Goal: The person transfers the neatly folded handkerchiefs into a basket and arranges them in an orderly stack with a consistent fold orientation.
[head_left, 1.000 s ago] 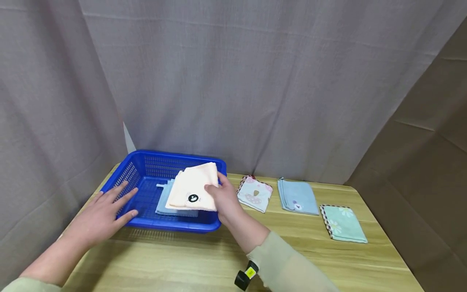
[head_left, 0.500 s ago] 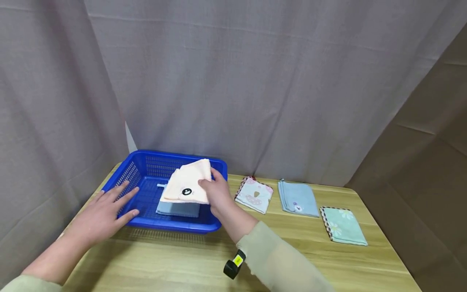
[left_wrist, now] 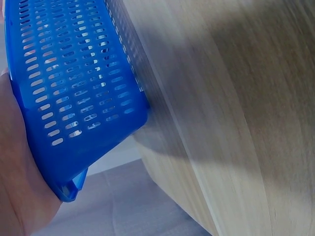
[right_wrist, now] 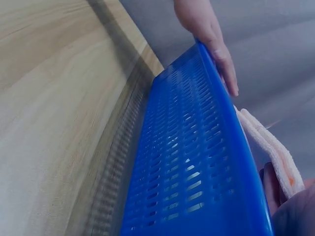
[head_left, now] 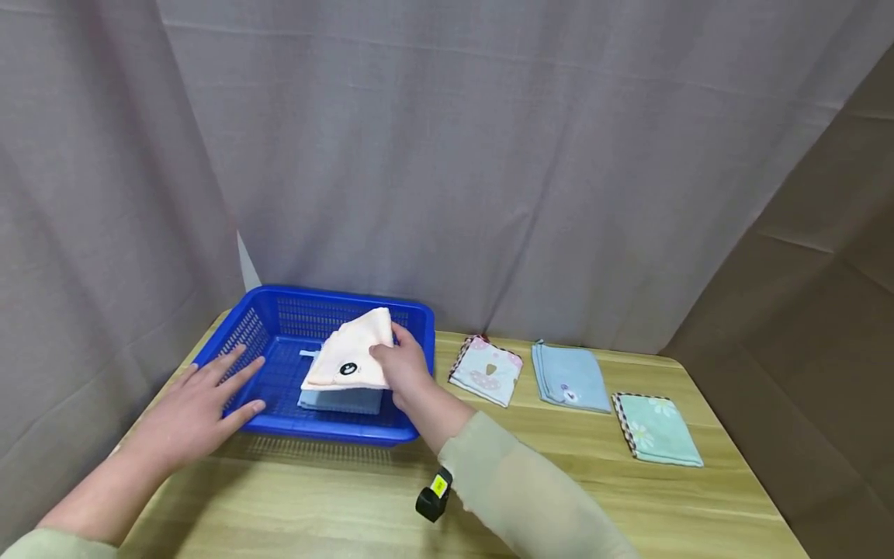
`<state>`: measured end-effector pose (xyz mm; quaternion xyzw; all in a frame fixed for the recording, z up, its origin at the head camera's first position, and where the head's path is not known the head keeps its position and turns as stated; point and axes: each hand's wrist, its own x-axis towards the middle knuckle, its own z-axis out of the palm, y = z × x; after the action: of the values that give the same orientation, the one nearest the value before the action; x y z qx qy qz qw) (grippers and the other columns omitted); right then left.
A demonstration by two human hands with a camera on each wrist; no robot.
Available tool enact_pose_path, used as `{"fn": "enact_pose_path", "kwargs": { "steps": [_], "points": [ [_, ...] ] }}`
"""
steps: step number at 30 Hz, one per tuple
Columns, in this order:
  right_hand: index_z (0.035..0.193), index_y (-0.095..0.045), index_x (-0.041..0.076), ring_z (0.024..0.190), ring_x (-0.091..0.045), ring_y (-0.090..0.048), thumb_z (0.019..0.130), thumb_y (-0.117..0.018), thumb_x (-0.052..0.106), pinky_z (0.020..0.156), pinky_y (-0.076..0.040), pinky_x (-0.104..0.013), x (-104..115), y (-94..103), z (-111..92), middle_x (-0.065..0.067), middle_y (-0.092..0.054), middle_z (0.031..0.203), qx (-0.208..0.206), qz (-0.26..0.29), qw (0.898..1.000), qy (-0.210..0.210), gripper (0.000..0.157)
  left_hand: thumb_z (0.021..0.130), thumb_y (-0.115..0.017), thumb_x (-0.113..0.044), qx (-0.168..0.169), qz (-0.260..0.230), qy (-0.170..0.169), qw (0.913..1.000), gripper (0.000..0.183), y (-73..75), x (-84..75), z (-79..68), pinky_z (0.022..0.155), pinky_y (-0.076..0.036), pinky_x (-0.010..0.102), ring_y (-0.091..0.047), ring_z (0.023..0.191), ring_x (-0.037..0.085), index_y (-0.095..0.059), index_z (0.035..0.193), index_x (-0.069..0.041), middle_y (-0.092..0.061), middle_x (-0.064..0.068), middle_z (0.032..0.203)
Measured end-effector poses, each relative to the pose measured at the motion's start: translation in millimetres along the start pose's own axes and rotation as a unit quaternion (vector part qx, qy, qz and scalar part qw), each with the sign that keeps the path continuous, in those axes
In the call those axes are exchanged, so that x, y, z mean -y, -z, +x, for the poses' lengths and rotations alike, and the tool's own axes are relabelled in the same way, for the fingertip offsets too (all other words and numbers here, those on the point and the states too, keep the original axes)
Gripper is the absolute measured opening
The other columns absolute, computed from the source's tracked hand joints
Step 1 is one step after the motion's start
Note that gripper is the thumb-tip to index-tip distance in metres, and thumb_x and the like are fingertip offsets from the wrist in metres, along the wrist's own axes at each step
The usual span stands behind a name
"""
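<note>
My right hand [head_left: 403, 365] pinches the right edge of a folded cream washcloth [head_left: 352, 353] with a black embroidered eye, thumb on top. It hangs over the blue plastic basket [head_left: 321, 431], above a folded light blue washcloth [head_left: 342, 401] that lies inside and is partly covered. In the right wrist view the folded cream layers [right_wrist: 275, 152] show just past the basket's rim. My left hand [head_left: 199, 407] rests with spread, straight fingers on the basket's front left rim; in the left wrist view the palm side [left_wrist: 24, 182] lies along the basket wall [left_wrist: 78, 93].
Three folded washcloths lie in a row right of the basket: a white one with a bear print [head_left: 486, 371], a blue one [head_left: 571, 378] and a green one with daisies [head_left: 658, 429]. A grey curtain [head_left: 489, 171] hangs behind the wooden table [head_left: 314, 497]; a brown panel [head_left: 824, 334] stands right.
My right hand has moved left with the cream washcloth, bringing it further over the basket, and the cloth has tilted. My left hand has stayed at the rim.
</note>
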<state>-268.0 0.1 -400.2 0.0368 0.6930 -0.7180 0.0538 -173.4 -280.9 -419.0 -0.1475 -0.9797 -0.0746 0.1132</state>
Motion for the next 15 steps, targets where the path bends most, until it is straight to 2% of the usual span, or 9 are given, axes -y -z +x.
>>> {"fn": "enact_pose_path", "kwargs": {
  "steps": [15],
  "points": [
    [0.144,-0.051,0.009,0.085,-0.024,-0.067,0.085,-0.062,0.000,0.069,-0.058,-0.031,-4,-19.7,14,-0.018,-0.062,0.120,-0.015,-0.043,0.999,0.016,0.060,0.098,-0.052,-0.057,-0.013,-0.006,-0.005,0.9999,0.069,-2.3,1.1,0.3,0.108,-0.022,0.069,-0.034,0.138,0.049,-0.041,0.152,-0.016,-0.032,0.024,0.156]
  ]
}}
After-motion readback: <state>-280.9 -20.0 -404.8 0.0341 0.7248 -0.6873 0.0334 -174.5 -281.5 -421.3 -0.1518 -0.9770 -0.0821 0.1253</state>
